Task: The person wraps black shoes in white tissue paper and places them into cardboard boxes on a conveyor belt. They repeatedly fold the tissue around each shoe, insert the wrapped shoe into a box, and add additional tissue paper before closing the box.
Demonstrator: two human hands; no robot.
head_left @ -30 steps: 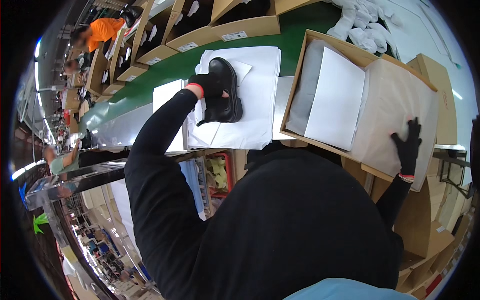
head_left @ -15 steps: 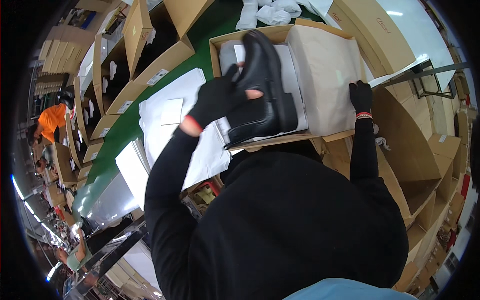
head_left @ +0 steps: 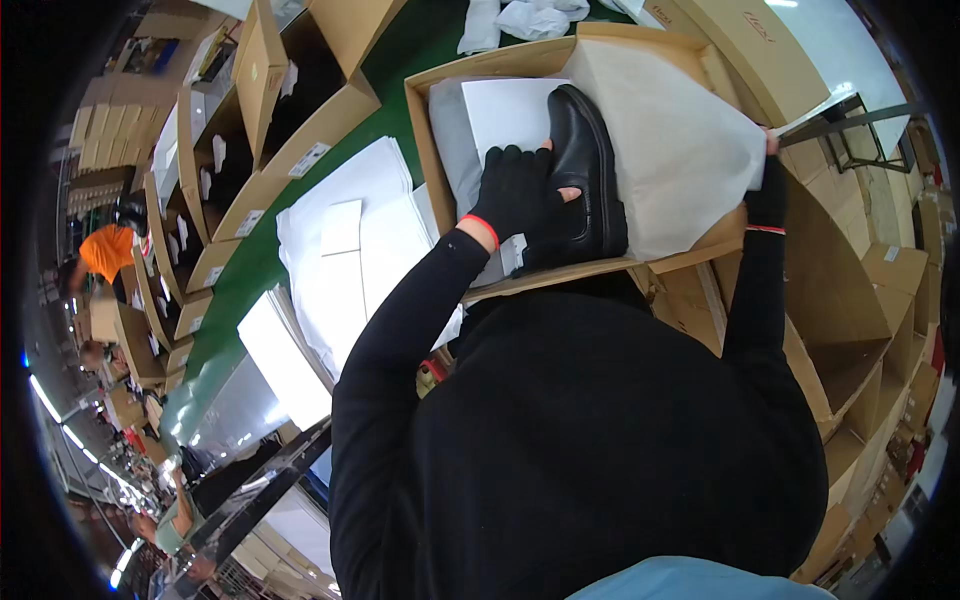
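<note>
A black leather ankle boot (head_left: 590, 185) lies on its side in an open cardboard box (head_left: 420, 165), its sole toward the box's middle. My left hand (head_left: 520, 190), in a black fingerless glove, grips the boot's upper from the left, thumb and fingertips on the leather. In the left half of the box, white and grey paper (head_left: 505, 110) lies beneath the boot. My right hand (head_left: 768, 185), also gloved, holds the corner of a pale sheet of wrapping paper (head_left: 665, 140) out past the box's right edge. Most of its fingers are hidden behind the paper.
Stacked white paper sheets (head_left: 335, 230) lie left of the box on the green work surface (head_left: 385, 110). Open cartons (head_left: 265, 170) line the far left, and a brown box lid (head_left: 770, 60) lies at the far right. Crumpled white tissue (head_left: 540, 18) sits beyond the box. Two people work at far left.
The boot has moved right and down into the box with my left hand. My right hand has pulled the wrapping paper's corner outward to the right, stretching the sheet to a point.
</note>
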